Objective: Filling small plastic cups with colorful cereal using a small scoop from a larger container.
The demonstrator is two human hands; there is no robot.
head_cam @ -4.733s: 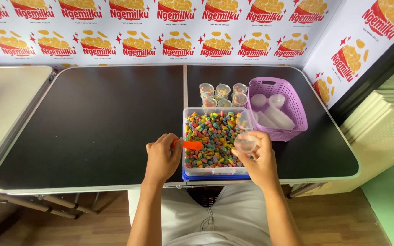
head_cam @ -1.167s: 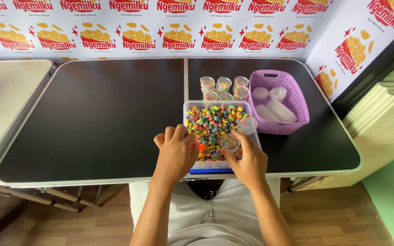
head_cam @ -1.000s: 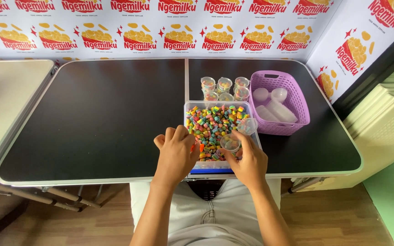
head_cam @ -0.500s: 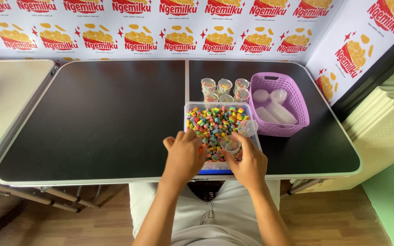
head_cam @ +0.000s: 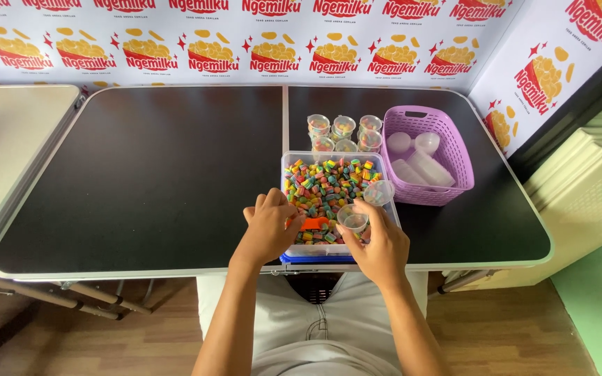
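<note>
A clear plastic tub (head_cam: 288,161) full of small multicoloured candies (head_cam: 325,184) sits at the table's front edge on a blue lid. My left hand (head_cam: 267,230) grips an orange scoop (head_cam: 313,223) over the tub's near end. My right hand (head_cam: 379,244) holds a small clear cup (head_cam: 352,218) tilted above the candies, just right of the scoop. A loose clear lid (head_cam: 379,192) rests on the tub's right rim.
Several filled, lidded small cups (head_cam: 343,132) stand behind the tub. A purple basket (head_cam: 454,150) with empty cups and lids sits to the right. The black folding table (head_cam: 141,174) has a beige table (head_cam: 8,146) at its left and a printed wall behind.
My left hand has shifted right, from the tub's left side to over its near end, bringing the orange scoop beside the cup. My right hand has kept the cup over the candies.
</note>
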